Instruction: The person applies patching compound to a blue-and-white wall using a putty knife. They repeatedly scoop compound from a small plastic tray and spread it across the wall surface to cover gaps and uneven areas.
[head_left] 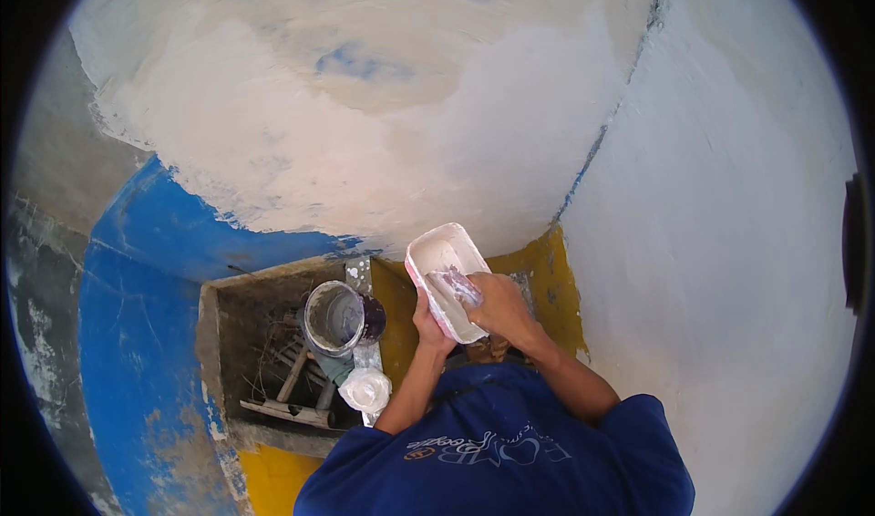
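My left hand (430, 323) is closed on the near left side of a white oblong tray (447, 245), keeping it tilted in front of my body. White putty coats the tray's inside. In my right hand (504, 308) is a putty-smeared scraper (454, 285), its blade end lying in the tray. My fingers hide much of its grip. To the left of the tray stands a dark bucket (372, 319) with grey-white paste inside. Nearer to me, a white round container (366, 389) smeared with putty sits on a spattered plank (361, 274).
A concrete-edged recess (211, 334) on the left holds wood pieces (293, 375) and twigs. The wall ahead (365, 160) is partly coated white, with blue paint (137, 306) at left. Another white wall (711, 242) rises close on the right, beyond a cracked corner.
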Tool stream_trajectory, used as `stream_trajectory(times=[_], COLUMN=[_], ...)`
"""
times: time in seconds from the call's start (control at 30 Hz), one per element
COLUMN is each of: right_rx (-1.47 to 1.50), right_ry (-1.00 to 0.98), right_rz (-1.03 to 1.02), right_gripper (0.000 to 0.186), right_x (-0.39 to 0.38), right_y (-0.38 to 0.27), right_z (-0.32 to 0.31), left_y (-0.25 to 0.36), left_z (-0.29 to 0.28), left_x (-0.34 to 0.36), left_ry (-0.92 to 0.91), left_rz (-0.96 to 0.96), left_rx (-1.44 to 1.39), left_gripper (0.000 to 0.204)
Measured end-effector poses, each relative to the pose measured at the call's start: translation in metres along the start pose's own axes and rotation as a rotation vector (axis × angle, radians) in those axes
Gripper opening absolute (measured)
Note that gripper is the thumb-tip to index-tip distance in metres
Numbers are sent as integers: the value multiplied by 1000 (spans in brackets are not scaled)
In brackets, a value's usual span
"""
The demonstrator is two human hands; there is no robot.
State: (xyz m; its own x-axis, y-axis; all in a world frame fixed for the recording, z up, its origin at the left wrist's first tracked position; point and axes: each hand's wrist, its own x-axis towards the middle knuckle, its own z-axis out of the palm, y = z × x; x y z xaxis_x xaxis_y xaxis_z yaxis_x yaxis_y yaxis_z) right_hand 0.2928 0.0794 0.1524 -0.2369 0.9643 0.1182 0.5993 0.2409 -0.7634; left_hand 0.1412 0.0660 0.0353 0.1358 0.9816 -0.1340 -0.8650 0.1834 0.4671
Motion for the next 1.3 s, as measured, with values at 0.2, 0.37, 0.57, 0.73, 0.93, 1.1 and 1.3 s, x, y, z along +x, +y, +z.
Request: stream_trajectory(times=[0.2, 0.37, 0.57, 0.73, 0.93, 1.1, 1.3], right_rx=[-24, 147, 263, -76, -143, -90, 27], right_ry=[51, 101, 198, 199, 139, 223, 76], right_rz=[27, 82, 122, -85, -89, -87, -140], right_gripper=[20, 22, 23, 24, 23, 18, 21], right_x=[11, 11, 11, 10, 13, 11, 17], right_y=[-11, -7, -31, -41, -42, -43, -42], right_z=[-14, -18, -52, -34, -17, -8, 9], left_y=[6, 13, 28, 28, 26, 19, 27], left_z=[17, 20, 33, 43, 29, 38, 24], left_x=[1, 0, 2, -2, -9, -12, -14], left_ry=[13, 17, -203, -296, -207, -77, 60], left_rz=[45, 27, 51, 82, 172, 242, 240], left_rx=[0, -52, -125, -193, -6, 39, -48], left_gripper=[65, 71, 78, 75, 75, 74, 65])
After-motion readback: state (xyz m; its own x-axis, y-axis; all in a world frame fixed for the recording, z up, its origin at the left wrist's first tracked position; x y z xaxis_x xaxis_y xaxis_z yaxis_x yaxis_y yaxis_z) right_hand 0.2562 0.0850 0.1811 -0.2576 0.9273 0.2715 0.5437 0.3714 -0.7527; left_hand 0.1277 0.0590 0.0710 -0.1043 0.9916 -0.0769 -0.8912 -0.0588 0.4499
